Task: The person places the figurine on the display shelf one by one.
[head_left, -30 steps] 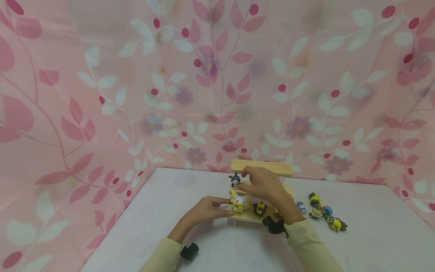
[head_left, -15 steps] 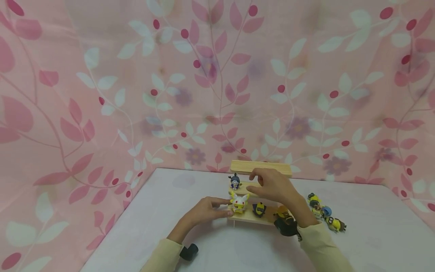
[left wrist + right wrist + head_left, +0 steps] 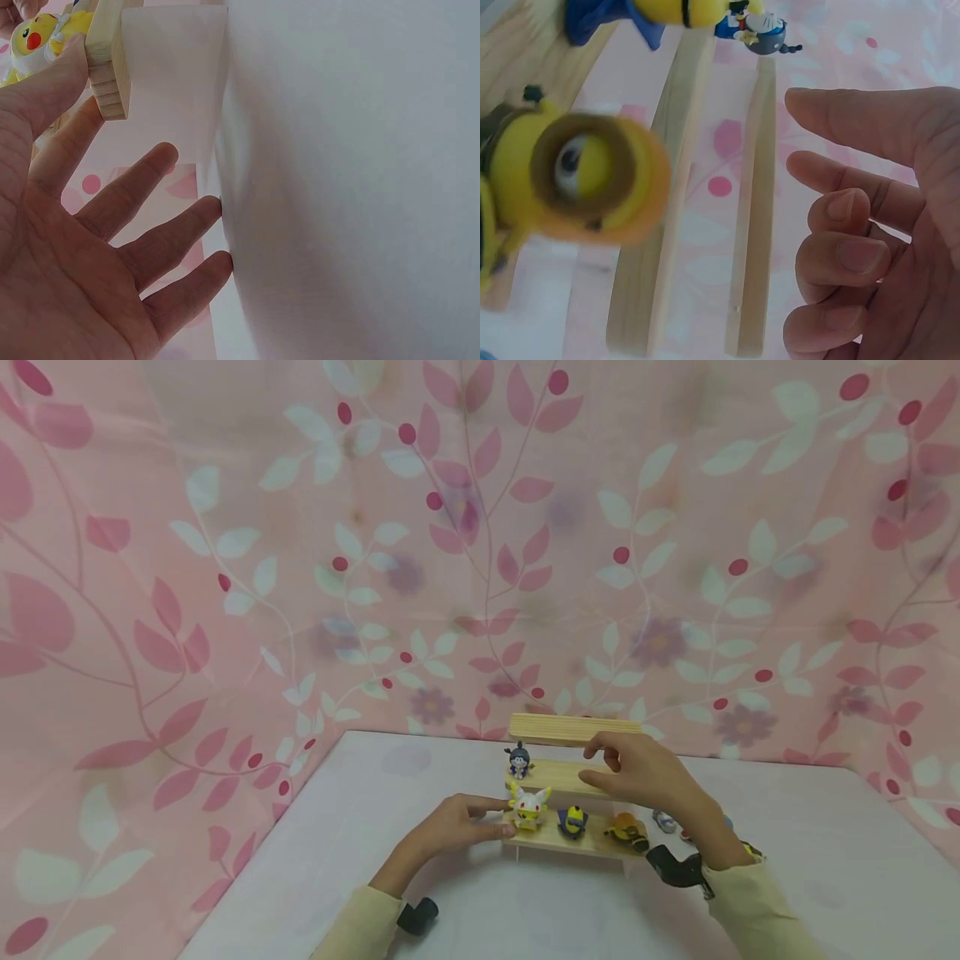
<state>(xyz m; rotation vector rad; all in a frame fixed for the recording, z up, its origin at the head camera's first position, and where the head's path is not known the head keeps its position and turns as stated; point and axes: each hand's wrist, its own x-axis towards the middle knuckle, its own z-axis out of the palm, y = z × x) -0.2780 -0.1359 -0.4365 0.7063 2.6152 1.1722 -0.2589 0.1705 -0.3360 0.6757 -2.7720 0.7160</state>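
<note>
My left hand touches the left end of the tiered wooden shelf. In the left wrist view its thumb and index fingertip rest at the board's end, the other fingers spread straight. A white-and-yellow Pikachu figure stands right beside them. On the same lower board are a minion figure with a blue cape and an orange-topped minion figure. A small figure with dark pigtails stands on the middle board's left end. My right hand hovers over that board's right part, holding nothing, thumb and index extended.
Right of the shelf, several more small figures lie on the white table, partly hidden behind my right forearm; a blue-and-white figure shows among them. The top board stands at the back. A pink floral cloth hangs behind the table.
My right hand has drawn away to the right from the pigtailed figure, which stays on the middle board. The orange-topped minion has come fully into view. The left hand has not moved.
</note>
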